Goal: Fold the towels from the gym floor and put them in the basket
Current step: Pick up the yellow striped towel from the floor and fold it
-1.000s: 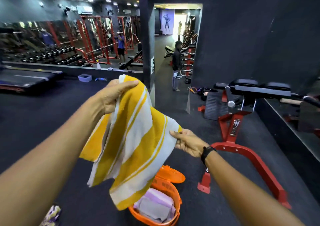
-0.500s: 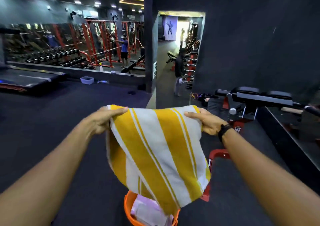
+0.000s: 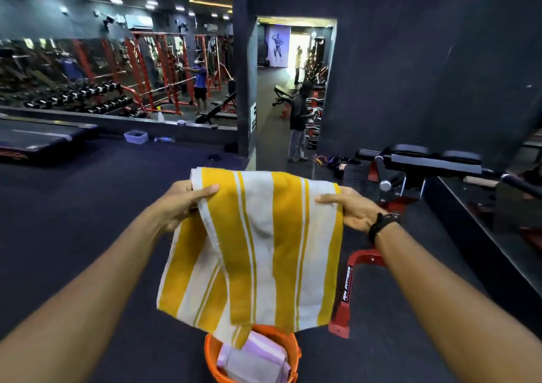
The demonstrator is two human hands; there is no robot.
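Towel (image 3: 264, 247), mid-fold, pinched at its top corners by your left hand (image 3: 183, 203) and right hand (image 3: 353, 211); next, halve it above the bottom-centre basket (image 3: 209, 359).

A yellow-and-white striped towel (image 3: 264, 244) hangs doubled over, held up by its top corners, above an orange basket (image 3: 294, 350) on the gym floor containing a folded lilac towel (image 3: 255, 359).
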